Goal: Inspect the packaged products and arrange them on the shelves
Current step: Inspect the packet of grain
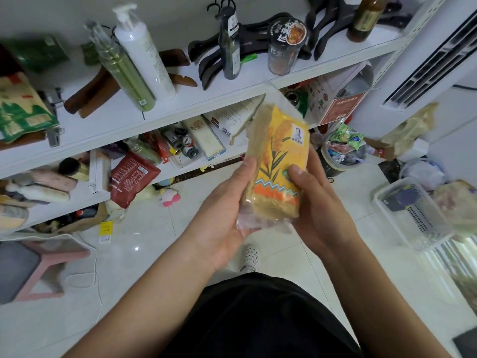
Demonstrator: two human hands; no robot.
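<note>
Shorts (258, 319): black, at the bottom of view.
Shelves (206, 99): white, cluttered.
Packet (277, 164): yellow grain pack, upright, in front of the shelves.
Left hand (224, 213): grips the packet's left edge.
Right hand (317, 200): grips its right edge.

Both hands hold a yellow grain packet (277, 164) upright above the tiled floor: the left hand (227, 202) grips its left edge, the right hand (313, 192) its right. Behind it, white shelves (206, 99) carry bottles and boxes.
</note>
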